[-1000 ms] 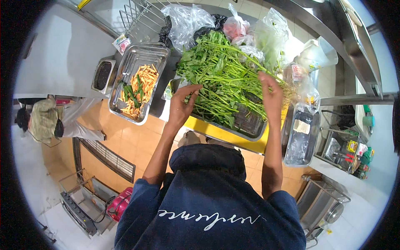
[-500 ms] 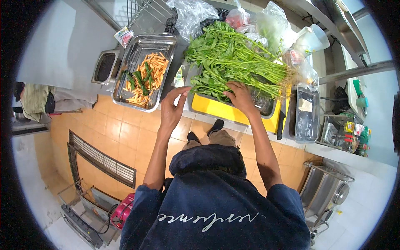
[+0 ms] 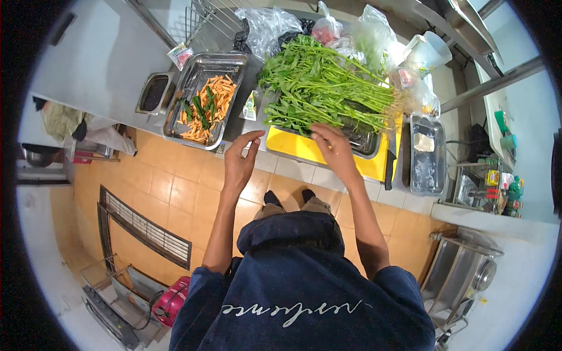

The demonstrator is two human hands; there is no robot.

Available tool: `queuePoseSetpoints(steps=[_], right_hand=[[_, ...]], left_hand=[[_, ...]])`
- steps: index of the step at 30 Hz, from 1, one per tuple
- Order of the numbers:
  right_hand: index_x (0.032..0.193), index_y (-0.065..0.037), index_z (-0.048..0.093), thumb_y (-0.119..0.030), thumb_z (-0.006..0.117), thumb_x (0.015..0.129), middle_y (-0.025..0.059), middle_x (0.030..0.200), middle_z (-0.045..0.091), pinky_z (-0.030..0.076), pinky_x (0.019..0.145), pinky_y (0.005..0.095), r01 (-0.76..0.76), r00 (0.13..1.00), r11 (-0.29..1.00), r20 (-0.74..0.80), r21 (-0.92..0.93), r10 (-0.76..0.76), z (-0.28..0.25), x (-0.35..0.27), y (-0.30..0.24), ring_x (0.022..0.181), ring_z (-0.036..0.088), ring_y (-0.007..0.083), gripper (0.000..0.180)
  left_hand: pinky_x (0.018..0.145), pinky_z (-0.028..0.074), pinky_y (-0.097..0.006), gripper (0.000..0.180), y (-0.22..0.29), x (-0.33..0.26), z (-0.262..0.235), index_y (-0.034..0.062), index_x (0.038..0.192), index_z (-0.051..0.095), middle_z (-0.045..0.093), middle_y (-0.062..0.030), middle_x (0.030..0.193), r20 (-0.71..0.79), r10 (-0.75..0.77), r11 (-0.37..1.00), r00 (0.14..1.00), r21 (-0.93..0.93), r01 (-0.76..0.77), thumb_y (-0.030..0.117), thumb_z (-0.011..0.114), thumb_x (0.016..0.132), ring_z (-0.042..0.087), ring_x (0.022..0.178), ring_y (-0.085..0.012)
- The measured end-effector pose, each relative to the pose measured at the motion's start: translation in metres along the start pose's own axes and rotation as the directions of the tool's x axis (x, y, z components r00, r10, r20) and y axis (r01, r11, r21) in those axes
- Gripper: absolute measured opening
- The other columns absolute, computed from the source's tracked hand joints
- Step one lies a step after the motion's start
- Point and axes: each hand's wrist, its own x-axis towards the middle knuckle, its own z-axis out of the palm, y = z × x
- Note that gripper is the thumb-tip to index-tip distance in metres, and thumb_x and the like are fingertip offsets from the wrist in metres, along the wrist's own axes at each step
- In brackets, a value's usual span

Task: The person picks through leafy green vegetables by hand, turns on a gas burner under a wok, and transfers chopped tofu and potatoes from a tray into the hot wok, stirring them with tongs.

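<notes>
Clearly light and limp, the leafy greens (image 3: 319, 88) lie heaped just beyond both hands' fingers, on a tray over the yellow board (image 3: 316, 151). Left hand (image 3: 239, 164) and right hand (image 3: 332, 145) hover open, empty; gathering the stalks mid-bundle looks safest.

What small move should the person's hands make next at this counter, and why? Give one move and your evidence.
Probably reach forward and gather the leafy greens. Both the left hand and right hand are open and empty, hovering at the near edge of the yellow board, just short of the pile.
</notes>
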Motion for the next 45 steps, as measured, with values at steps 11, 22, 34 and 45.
queuePoseSetpoints(steps=[11, 22, 34, 45], right_hand=[[0.109, -0.002, 0.067, -0.015, 0.06, 0.092, 0.0125, 0.11, 0.066, 0.048, 0.092, 0.0377, 0.208, 0.953, 0.964, 0.187, 0.165, -0.238, -0.122, -0.088, 0.012, 0.106, 0.06, 0.0297, 0.022], [0.112, -0.004, 0.067, -0.015, 0.059, 0.093, 0.0141, 0.106, 0.066, 0.05, 0.086, 0.0386, 0.106, 0.994, 0.983, -0.042, 0.151, -0.1, -0.26, -0.18, 0.056, 0.099, 0.062, 0.0325, 0.023], [0.112, -0.002, 0.066, -0.015, 0.058, 0.095, 0.0161, 0.099, 0.067, 0.05, 0.08, 0.0383, -0.265, 0.746, 0.963, -0.621, 0.057, 0.242, -0.291, -0.513, 0.031, 0.091, 0.064, 0.0319, 0.023], [0.104, -0.001, 0.067, -0.015, 0.058, 0.093, 0.0152, 0.095, 0.066, 0.051, 0.078, 0.0392, -0.529, 0.203, 0.846, -0.959, 0.061, 0.197, -0.2, -0.893, -0.169, 0.089, 0.063, 0.0325, 0.02]], left_hand=[[0.089, 0.046, -0.029, 0.019, 0.111, -0.094, 0.131, 0.0015, 0.111, 0.067, 0.068, -0.0085, 0.107, -0.109, -0.139, 0.99, 0.984, -0.046, 0.135, 0.009, 0.057, 0.096, 0.061, 0.102, -0.016], [0.094, 0.044, -0.031, 0.023, 0.194, -0.114, 0.23, 0.0031, 0.115, 0.066, 0.067, -0.0085, 0.111, 0.132, -0.098, 0.993, 0.986, -0.047, 0.104, 0.015, 0.057, 0.097, 0.06, 0.104, -0.0176], [0.094, 0.045, -0.03, 0.024, 0.232, -0.309, 0.341, 0.0019, 0.117, 0.064, 0.066, -0.0087, 0.112, 0.691, 0.204, 0.963, 0.693, -0.269, -0.016, 0.014, 0.056, 0.098, 0.06, 0.104, -0.0164], [0.086, 0.044, -0.027, 0.024, 0.349, -0.636, 0.303, 0.0022, 0.117, 0.065, 0.066, -0.0075, 0.108, 0.881, 0.466, 0.875, 0.077, -0.447, -0.184, 0.014, 0.056, 0.098, 0.059, 0.096, -0.0129]])
